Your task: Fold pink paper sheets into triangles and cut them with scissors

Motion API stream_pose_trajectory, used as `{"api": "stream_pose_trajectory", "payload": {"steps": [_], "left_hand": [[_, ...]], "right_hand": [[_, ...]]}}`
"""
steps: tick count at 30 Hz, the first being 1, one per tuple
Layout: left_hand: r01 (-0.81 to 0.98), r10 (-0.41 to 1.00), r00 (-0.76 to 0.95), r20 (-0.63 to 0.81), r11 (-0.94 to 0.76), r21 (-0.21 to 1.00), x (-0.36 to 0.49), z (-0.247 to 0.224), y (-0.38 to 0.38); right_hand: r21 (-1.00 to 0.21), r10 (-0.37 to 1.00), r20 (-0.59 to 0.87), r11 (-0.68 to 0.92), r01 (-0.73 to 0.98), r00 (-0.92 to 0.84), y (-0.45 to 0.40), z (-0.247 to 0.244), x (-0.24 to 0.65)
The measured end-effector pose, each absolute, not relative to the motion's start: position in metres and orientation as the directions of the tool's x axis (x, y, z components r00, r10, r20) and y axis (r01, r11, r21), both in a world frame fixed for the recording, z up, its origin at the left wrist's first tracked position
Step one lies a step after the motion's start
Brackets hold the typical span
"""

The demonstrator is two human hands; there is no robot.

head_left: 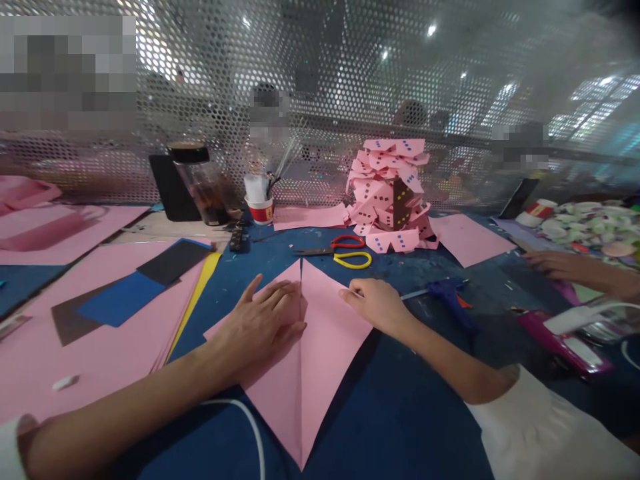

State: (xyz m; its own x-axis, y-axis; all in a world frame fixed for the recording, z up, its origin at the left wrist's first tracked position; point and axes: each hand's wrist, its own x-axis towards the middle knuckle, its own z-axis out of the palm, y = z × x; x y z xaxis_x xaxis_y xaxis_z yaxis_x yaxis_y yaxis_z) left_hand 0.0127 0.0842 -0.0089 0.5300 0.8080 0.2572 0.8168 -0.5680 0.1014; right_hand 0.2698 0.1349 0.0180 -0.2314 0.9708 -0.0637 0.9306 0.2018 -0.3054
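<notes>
A pink paper sheet (325, 347) lies on the blue table with one corner toward me and a crease down its middle. A short slit shows at its far corner. My left hand (267, 317) rests on the left half, fingers stretched out and lying flat. At the right edge of the paper, my right hand (377, 301) is closed, its thumb on the sheet and its fingers curled in; the grip on the edge is partly hidden. Scissors (334, 252) with one red and one yellow handle lie just beyond the paper.
Folded pink paper pieces (385, 200) with dots are stacked at the back. A blue glue gun (453, 297) lies right, near another person's hand (565, 267). Pink sheets (125, 353) cover the left, bearing blue and dark pieces. A white cable (250, 417) runs in front. A paper cup (261, 210) stands behind.
</notes>
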Motion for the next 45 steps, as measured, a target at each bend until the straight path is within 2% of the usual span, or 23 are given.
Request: {"api": "stream_pose_trajectory", "payload": {"steps": [14,20,29,34,41,45], "left_hand": [[0.829,0.824,0.514,0.238,-0.548,0.110,0.014,-0.008,0.083],[0.831,0.825,0.513,0.237,-0.547,0.102,0.016,-0.004,0.082],[0.779,0.751,0.609,0.255,-0.626,-0.019,0.010,0.000,0.075],[0.774,0.751,0.621,0.223,-0.632,-0.027,0.005,-0.006,0.072],[0.777,0.757,0.610,0.235,-0.629,0.007,0.006,-0.006,0.072],[0.779,0.756,0.604,0.253,-0.626,0.011,0.005,-0.009,0.072]], "right_hand": [[-0.322,0.963,-0.055,0.233,0.918,-0.263,0.136,0.015,0.272],[-0.401,0.957,-0.039,0.249,0.882,-0.288,0.132,0.019,0.277],[-0.436,0.966,0.009,0.236,0.868,-0.258,0.135,0.014,0.281],[-0.420,0.965,0.003,0.241,0.875,-0.264,0.135,0.016,0.282],[-0.349,0.964,-0.031,0.237,0.907,-0.263,0.133,0.018,0.282],[-0.351,0.965,-0.036,0.232,0.907,-0.261,0.133,0.016,0.283]]}}
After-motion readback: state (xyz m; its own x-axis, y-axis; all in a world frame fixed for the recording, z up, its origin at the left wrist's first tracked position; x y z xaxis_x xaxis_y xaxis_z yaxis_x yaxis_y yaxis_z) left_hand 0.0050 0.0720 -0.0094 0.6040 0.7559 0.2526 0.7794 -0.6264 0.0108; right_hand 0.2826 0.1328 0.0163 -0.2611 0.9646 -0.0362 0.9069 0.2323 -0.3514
